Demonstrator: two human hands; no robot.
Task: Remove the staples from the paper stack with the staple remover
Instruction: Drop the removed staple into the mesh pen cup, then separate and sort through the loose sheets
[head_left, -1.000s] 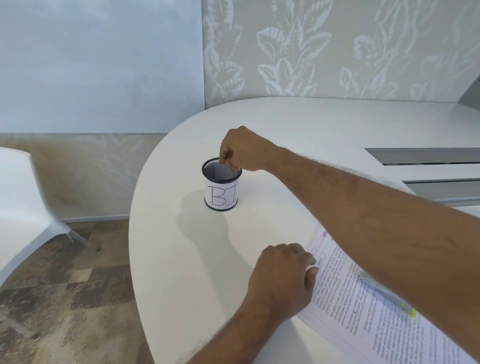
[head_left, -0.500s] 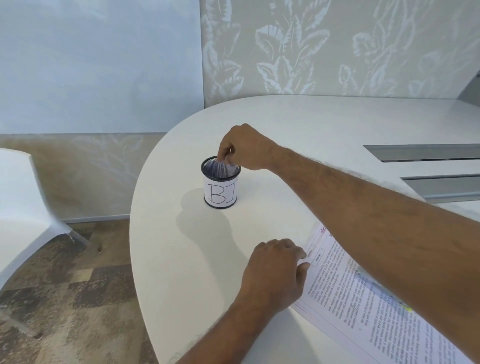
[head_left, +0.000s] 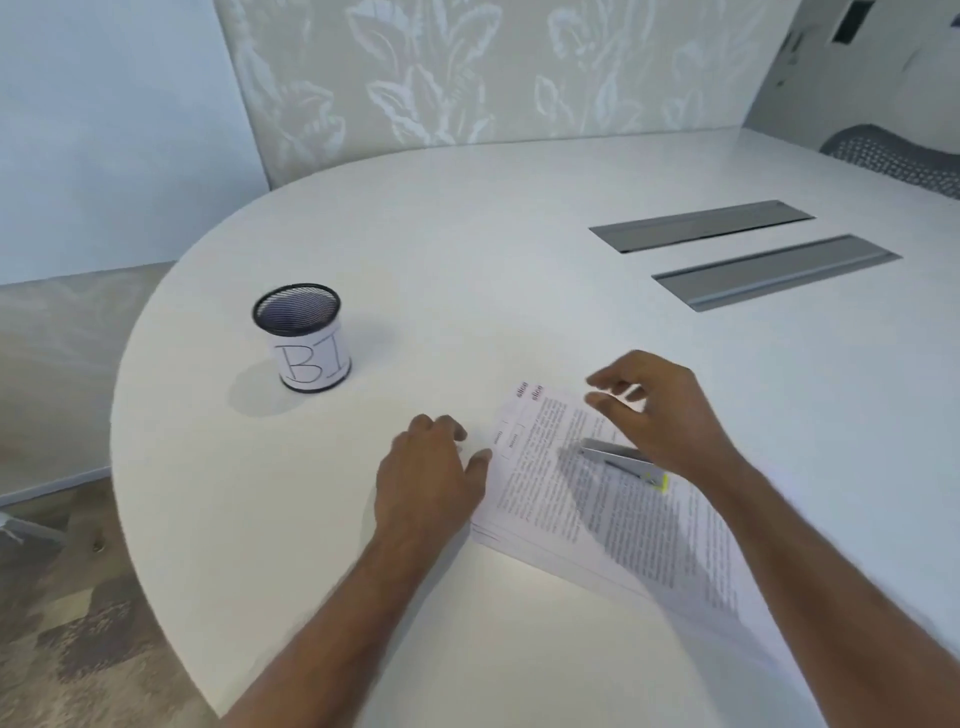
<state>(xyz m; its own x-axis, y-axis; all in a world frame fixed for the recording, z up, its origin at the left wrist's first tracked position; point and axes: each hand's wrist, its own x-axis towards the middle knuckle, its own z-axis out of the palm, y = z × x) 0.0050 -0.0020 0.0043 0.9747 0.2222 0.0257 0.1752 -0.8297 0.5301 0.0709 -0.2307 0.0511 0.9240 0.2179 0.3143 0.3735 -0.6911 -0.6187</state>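
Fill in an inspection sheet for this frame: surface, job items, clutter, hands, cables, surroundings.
Surface: white table, two grey slots set in it.
Job's things: paper stack at the near edge; staple remover lying on it.
Clutter: mesh cup marked "BI", standing apart to the left.
Hands: left hand beside the stack's left edge; right hand open above the remover, holding nothing.
Cables: nothing seen.
Surroundings: leaf-patterned wall, carpet.

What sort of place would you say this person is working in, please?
Probably an office meeting room. The large rounded white table has two grey cable hatches set into it, a mesh pen cup and a printed paper stack lie on it, and a mesh chair back shows beyond.
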